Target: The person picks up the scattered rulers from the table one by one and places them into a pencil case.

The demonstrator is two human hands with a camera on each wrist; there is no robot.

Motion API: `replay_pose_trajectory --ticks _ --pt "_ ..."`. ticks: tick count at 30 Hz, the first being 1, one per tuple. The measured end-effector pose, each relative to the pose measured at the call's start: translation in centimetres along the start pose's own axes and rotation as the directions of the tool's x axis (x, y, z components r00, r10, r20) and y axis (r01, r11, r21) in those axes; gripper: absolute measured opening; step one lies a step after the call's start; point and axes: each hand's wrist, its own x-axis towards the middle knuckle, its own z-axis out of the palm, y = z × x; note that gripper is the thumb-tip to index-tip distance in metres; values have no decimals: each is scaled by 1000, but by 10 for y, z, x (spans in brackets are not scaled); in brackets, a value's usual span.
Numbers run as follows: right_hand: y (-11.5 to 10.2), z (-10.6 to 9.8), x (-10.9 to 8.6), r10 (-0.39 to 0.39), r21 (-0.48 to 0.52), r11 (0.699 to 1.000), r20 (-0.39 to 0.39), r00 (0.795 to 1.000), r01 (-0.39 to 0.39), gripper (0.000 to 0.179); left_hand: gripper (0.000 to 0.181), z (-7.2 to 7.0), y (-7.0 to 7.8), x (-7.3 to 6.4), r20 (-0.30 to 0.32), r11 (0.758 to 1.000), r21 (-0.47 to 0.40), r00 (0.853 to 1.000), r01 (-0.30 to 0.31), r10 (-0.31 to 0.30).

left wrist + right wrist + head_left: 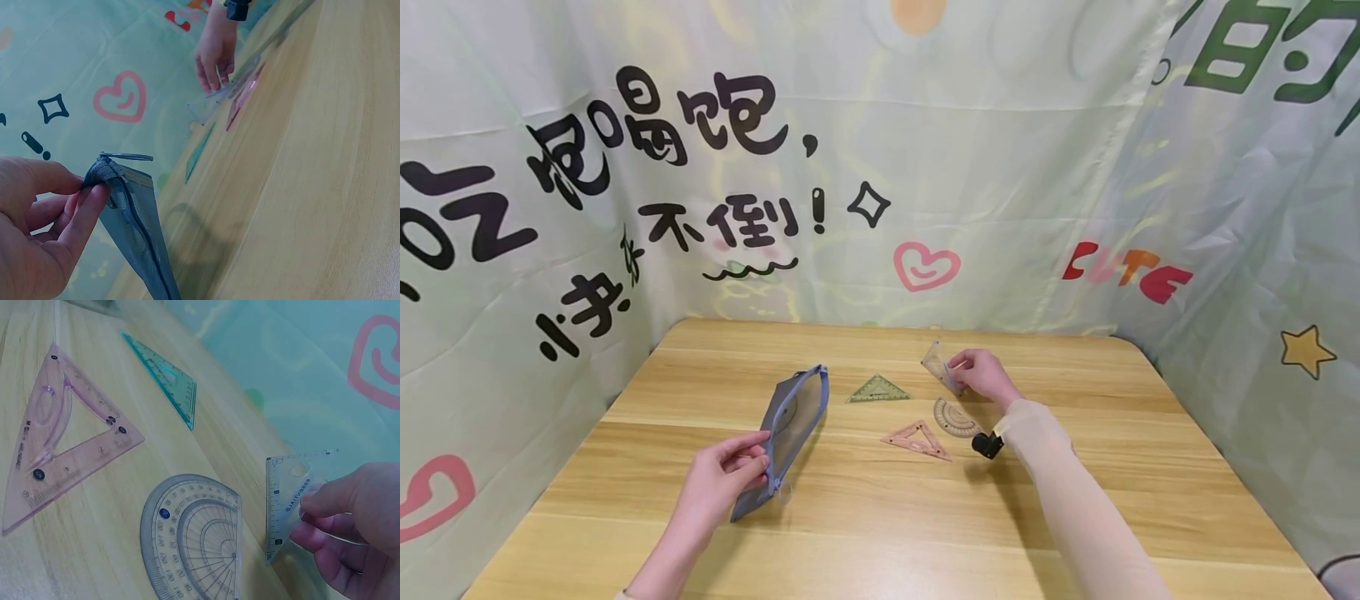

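Note:
My left hand (724,479) pinches the zipped edge of a blue-grey zipper pouch (788,433), which stands tilted with its mouth parted. In the left wrist view the pouch's zipper (134,212) runs down from the fingertips. At the back of the table, my right hand (988,377) pinches a clear set square (284,500) by one edge, partly covering it. Nearby lie a clear protractor (190,531), a pink set square (94,444) with a triangular cut-out, and a green set square (172,384).
A wooden table (865,533) bears everything. Printed cloth (1000,183) hangs behind and along both sides, close to the table's far edge. A black wrist camera (987,445) sits on the right forearm, just beside the protractor.

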Motion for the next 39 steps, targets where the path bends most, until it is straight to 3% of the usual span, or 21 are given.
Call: replay_pose_trajectory --ticks 11,18,26,39 --pt "-5 1 0 51 62 997 -22 998 -49 23 38 0 0 0 1 1000 5 1000 -12 12" --pt "-10 3 0 84 123 989 13 996 -85 32 38 0 -1 -1 4 1000 4 1000 -11 11" --pt "-20 6 -3 70 175 981 63 996 -80 34 38 1 0 -1 0 1000 2 1000 -8 8" --pt "-31 13 -2 55 202 977 80 995 -70 34 39 1 1 -1 4 1000 -3 1000 -8 8"
